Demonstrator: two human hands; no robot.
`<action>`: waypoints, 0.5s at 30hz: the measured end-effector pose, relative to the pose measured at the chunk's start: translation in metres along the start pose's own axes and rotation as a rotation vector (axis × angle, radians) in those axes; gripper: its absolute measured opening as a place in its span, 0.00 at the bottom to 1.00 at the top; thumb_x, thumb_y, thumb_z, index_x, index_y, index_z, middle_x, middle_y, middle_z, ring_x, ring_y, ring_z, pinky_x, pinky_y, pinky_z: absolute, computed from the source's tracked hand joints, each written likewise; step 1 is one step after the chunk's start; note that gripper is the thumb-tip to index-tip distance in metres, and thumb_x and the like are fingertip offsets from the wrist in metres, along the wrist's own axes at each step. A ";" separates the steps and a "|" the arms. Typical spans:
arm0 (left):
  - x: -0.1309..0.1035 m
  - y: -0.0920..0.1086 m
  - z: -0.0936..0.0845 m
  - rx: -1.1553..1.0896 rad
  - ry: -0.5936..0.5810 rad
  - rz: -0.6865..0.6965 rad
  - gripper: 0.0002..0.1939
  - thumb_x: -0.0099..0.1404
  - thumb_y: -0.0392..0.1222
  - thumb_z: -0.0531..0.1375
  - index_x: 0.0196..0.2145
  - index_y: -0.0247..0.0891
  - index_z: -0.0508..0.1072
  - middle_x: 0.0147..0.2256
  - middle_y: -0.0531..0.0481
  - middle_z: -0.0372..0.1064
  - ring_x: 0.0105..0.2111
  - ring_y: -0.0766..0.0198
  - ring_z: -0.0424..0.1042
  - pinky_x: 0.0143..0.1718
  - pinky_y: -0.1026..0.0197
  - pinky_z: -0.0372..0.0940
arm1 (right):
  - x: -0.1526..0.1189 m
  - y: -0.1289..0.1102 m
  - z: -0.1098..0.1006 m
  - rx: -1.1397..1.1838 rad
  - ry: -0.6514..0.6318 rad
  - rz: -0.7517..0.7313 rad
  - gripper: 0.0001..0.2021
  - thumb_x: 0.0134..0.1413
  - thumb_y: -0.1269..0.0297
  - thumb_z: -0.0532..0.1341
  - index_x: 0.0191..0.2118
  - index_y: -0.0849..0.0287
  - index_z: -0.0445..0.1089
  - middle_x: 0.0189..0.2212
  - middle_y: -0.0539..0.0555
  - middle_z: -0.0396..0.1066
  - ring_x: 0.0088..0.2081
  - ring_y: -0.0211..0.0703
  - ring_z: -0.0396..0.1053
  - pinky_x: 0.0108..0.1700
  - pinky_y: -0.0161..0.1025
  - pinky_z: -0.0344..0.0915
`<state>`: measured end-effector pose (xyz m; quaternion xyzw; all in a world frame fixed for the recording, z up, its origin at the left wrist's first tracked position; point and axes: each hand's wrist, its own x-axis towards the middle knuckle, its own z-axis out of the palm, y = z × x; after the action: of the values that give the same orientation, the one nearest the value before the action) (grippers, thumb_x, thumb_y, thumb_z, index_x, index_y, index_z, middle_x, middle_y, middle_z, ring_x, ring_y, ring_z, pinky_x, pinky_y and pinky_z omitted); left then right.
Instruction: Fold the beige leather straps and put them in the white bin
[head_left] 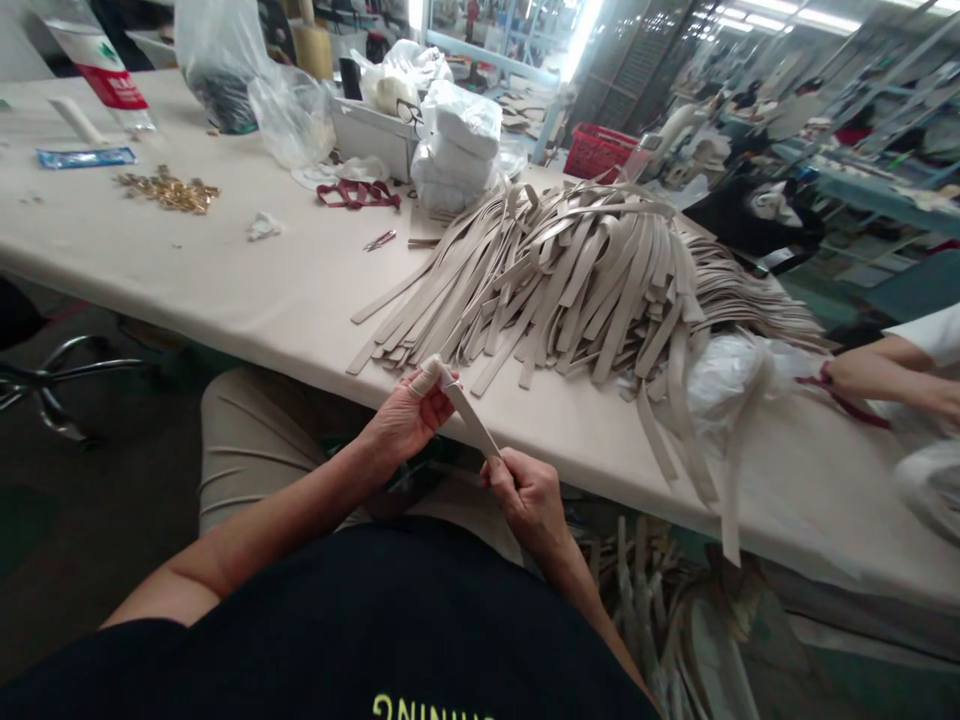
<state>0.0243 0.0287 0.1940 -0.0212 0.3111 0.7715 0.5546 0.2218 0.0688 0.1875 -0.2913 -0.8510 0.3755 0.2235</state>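
Beige strap (475, 422): held taut at a slant between both hands, by the near edge of the worktop (247, 290). The left hand (409, 418), with a pale wrapping on one digit, pinches the upper end; the right hand (529, 492) is closed around the lower end. The strap should handle as light, thin and flexible, slightly springy and not fragile. Recommended grip: thumb and fingers on the flat faces, near each end. Beyond lies a pile (592, 270) of similar straps, ends overlapping. Farther left are snips (380, 240) and gold-coloured parts (171, 190). A co-worker's forearm (877, 372) is at far right.
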 end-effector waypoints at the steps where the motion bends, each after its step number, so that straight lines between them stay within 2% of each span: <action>1: 0.000 -0.001 -0.002 0.002 -0.006 0.014 0.12 0.60 0.41 0.72 0.31 0.34 0.73 0.28 0.53 0.76 0.27 0.68 0.76 0.29 0.69 0.71 | 0.001 0.001 0.001 0.000 -0.001 0.007 0.21 0.68 0.57 0.51 0.25 0.60 0.68 0.21 0.49 0.64 0.24 0.35 0.61 0.30 0.34 0.54; 6: 0.000 -0.008 -0.006 0.060 -0.042 0.058 0.18 0.50 0.42 0.77 0.32 0.34 0.74 0.29 0.52 0.77 0.29 0.66 0.77 0.32 0.68 0.71 | 0.005 0.006 0.005 0.008 0.007 0.038 0.21 0.67 0.55 0.51 0.25 0.60 0.68 0.21 0.49 0.64 0.24 0.35 0.61 0.31 0.34 0.54; 10: -0.009 -0.022 -0.004 0.149 -0.059 0.090 0.23 0.42 0.47 0.80 0.30 0.32 0.78 0.29 0.49 0.77 0.30 0.66 0.76 0.32 0.68 0.71 | 0.006 0.011 0.013 0.091 -0.019 0.064 0.23 0.67 0.52 0.51 0.24 0.60 0.66 0.21 0.49 0.63 0.25 0.36 0.61 0.30 0.34 0.53; 12: -0.007 -0.033 -0.004 0.194 -0.037 0.056 0.24 0.40 0.50 0.80 0.30 0.32 0.79 0.30 0.48 0.77 0.28 0.67 0.74 0.31 0.68 0.70 | 0.010 0.019 0.019 0.182 -0.014 0.113 0.26 0.68 0.48 0.49 0.24 0.60 0.66 0.20 0.49 0.62 0.23 0.36 0.59 0.28 0.34 0.53; 15: 0.007 -0.042 -0.004 0.262 -0.034 0.024 0.26 0.37 0.52 0.80 0.29 0.33 0.81 0.30 0.46 0.77 0.29 0.65 0.73 0.31 0.67 0.70 | 0.023 0.030 0.021 0.316 0.031 0.102 0.32 0.67 0.39 0.48 0.23 0.61 0.65 0.19 0.51 0.63 0.22 0.36 0.58 0.27 0.33 0.54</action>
<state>0.0570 0.0404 0.1685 0.0684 0.4002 0.7311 0.5484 0.2021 0.0904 0.1551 -0.3013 -0.7619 0.5108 0.2604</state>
